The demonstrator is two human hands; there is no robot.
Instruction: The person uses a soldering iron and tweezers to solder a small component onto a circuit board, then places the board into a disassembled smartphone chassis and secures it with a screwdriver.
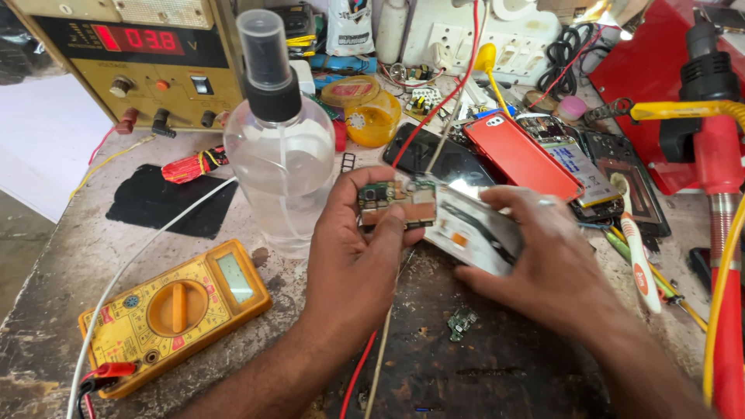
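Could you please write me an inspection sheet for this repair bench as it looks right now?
Surface: worn, stained bench top.
Job's things: opened phone, circuit board exposed, held in both hands.
Clutter: yellow multimeter, clear spray bottle, red phone back, loose small board.
Grippers: left hand and right hand both grip the phone.
Cables: red lead, white lead.
Surroundings: bench power supply, red hot-air tool.

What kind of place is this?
Most likely a phone repair bench. Both hands hold an opened phone, beside a yellow multimeter, a bench power supply and more dismantled phones.
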